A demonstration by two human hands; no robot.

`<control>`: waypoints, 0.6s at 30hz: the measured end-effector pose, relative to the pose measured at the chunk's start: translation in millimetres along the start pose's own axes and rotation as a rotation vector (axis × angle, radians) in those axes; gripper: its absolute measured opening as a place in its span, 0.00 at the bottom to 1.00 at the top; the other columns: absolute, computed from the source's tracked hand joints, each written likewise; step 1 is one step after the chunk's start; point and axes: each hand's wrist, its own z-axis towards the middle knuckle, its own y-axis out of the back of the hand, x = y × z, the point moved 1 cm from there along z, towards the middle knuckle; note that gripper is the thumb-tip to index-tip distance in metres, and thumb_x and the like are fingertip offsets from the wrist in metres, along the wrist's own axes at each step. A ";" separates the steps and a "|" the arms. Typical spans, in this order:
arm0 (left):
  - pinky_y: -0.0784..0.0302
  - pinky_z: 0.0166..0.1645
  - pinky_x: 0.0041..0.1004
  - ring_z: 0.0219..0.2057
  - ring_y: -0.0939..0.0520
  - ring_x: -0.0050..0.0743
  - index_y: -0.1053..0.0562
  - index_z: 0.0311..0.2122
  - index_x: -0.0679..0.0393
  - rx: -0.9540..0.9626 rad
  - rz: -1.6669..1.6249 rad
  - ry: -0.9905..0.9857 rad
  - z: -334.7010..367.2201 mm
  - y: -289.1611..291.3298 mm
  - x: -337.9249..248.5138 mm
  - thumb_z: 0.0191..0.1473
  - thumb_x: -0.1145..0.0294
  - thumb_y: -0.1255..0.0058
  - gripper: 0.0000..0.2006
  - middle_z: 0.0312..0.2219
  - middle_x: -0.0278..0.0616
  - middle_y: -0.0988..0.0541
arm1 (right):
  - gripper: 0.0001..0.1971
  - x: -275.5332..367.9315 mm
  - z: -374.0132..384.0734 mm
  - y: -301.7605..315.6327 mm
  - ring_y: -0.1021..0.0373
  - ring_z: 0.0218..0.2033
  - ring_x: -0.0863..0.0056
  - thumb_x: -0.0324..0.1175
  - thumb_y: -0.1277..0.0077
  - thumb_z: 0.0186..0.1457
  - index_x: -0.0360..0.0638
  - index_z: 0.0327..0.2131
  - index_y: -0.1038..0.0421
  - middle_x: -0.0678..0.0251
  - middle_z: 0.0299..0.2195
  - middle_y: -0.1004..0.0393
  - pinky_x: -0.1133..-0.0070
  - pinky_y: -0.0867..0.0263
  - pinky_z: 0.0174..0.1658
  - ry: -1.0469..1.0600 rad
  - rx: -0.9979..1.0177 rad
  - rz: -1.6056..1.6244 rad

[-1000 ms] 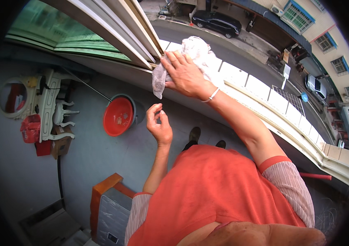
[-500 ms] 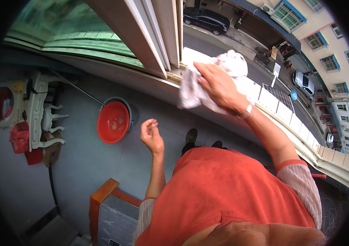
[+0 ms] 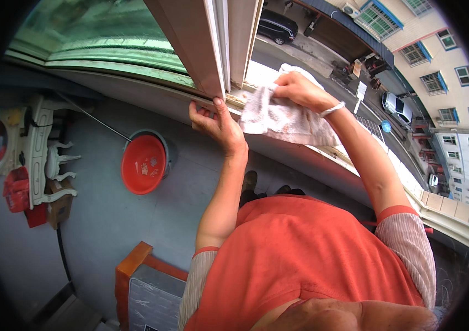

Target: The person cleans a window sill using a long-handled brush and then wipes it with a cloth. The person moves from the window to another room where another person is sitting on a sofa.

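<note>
My right hand [image 3: 303,92] is closed on a bunched part of a white cloth [image 3: 295,122]. The cloth, with some brownish stains, lies spread over the window sill and hangs over its inner edge. My left hand [image 3: 220,127] is at the lower corner of the window frame [image 3: 193,44], left of the cloth. Its thumb presses on the frame's lower end and its fingers curl at the inner sill edge. Dirt shows in the window track [image 3: 236,99] between my left hand and the cloth.
A red basin [image 3: 143,165] sits on a grey bucket on the floor, with a long pole beside it. White ornate furniture [image 3: 44,149] stands at the far left. A wood-edged seat [image 3: 154,298] is at lower left. Outside the open window lies a street with parked cars.
My left hand has risen from above the floor to the window frame's lower corner. My right hand has shifted from lying flat on the cloth to pinching it, and the cloth is spread wider.
</note>
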 end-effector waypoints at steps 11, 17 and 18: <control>0.49 0.65 0.51 0.61 0.40 0.50 0.45 0.66 0.67 -0.032 0.128 -0.470 14.9 -11.7 -23.2 0.67 0.43 0.58 0.37 0.61 0.60 0.43 | 0.10 -0.9 -6.8 6.7 0.39 0.21 0.89 0.32 0.47 0.54 0.35 0.32 0.19 0.79 0.20 0.30 0.81 0.45 0.22 0.037 0.129 0.058; 0.58 0.69 0.54 0.66 0.48 0.59 0.43 0.63 0.70 0.006 0.238 -0.641 25.1 -25.3 -9.4 0.67 0.45 0.59 0.35 0.65 0.65 0.49 | 0.10 50.2 30.1 -9.9 0.40 0.19 0.87 0.34 0.47 0.53 0.37 0.25 0.22 0.76 0.16 0.32 0.79 0.46 0.23 0.032 0.149 -0.009; 0.58 0.69 0.54 0.67 0.49 0.58 0.43 0.62 0.70 0.031 0.259 -0.640 25.7 -23.1 -8.9 0.66 0.48 0.55 0.34 0.65 0.64 0.50 | 0.11 43.8 31.5 -9.4 0.35 0.22 0.86 0.33 0.47 0.54 0.36 0.29 0.20 0.73 0.19 0.27 0.79 0.40 0.26 0.036 0.160 -0.045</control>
